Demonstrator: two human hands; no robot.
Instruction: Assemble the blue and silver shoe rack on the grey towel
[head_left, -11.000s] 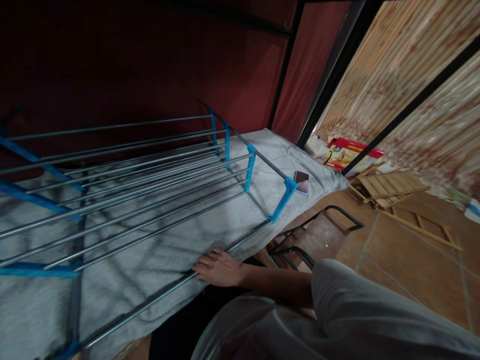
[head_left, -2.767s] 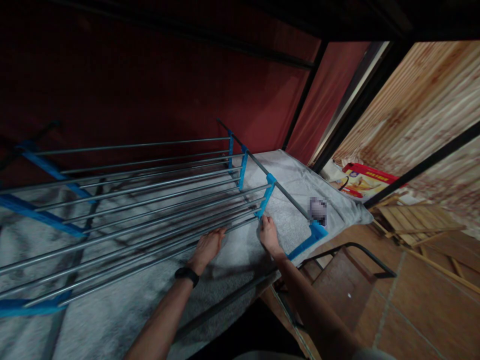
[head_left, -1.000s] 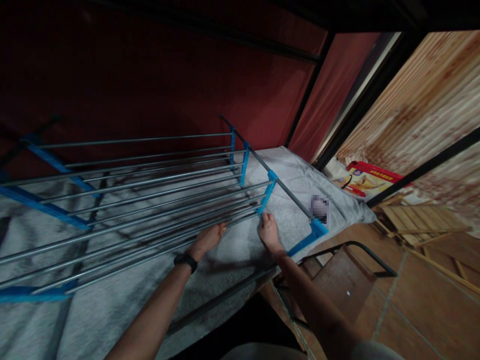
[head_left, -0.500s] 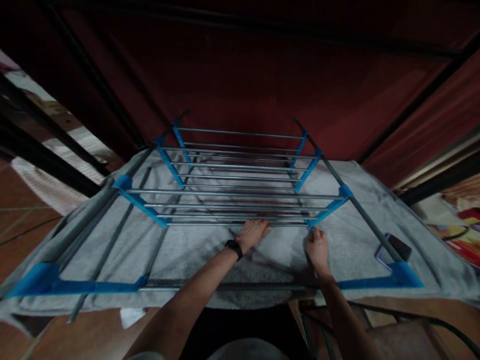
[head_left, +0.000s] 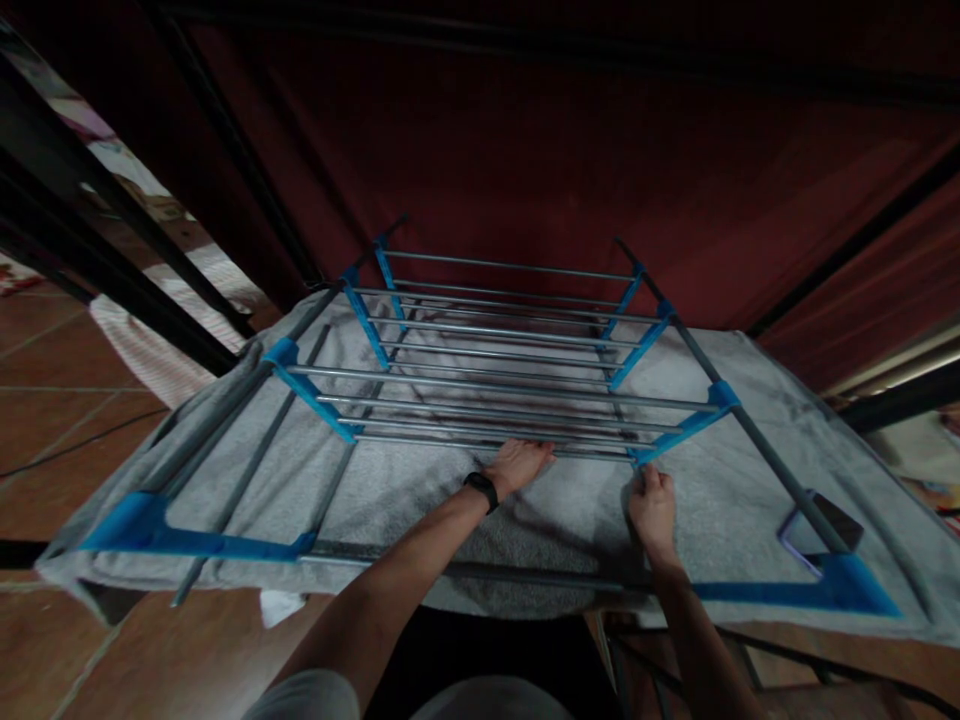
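A clothes drying rack with grey metal tubes and blue plastic brackets lies on a grey cloth (head_left: 570,520). My left hand (head_left: 519,466), with a black band on the wrist, is over the lowest front rod (head_left: 420,439), fingers curled on it; the fingertips are partly hidden. At the lower end of the right front bracket (head_left: 686,434), my right hand (head_left: 652,508) is closed in a pinch. What lies between its fingertips is too small to make out clearly. The near blue corner pieces (head_left: 855,588) rest at the cloth's front edge.
A phone-like dark object with a purple edge (head_left: 825,530) lies under the right side tube. Behind the rack stands a dark red panel (head_left: 525,150) with black bars. A striped cloth (head_left: 161,340) is on the tiled floor at left.
The view has shifted, so the whole scene sits slightly further right. Both hands keep their places on the rack, with little visible movement.
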